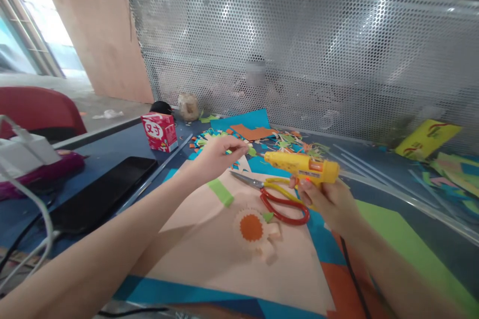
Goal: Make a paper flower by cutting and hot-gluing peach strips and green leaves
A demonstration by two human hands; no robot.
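My right hand (329, 197) is wrapped round the handle of a yellow hot glue gun (299, 164), its nozzle pointing left. Close to that nozzle, my left hand (222, 157) pinches a small green paper piece (252, 151) between thumb and fingers. Below both hands lie scissors (279, 199) with one red and one yellow handle, on a large pale peach paper sheet (202, 264). A paper flower (251, 228) with an orange middle rests there, a green leaf and curled peach strips at its side. A green paper strip (220, 192) lies left of the scissors.
Behind the hands are heaped paper scraps (292, 142). A red box (159, 132), a black phone (105, 192) and a white charger (28, 152) with cables stand left. Clear glue sticks (381, 174) and a yellow packet (428, 139) lie right. A perforated metal screen (299, 60) borders the table's back.
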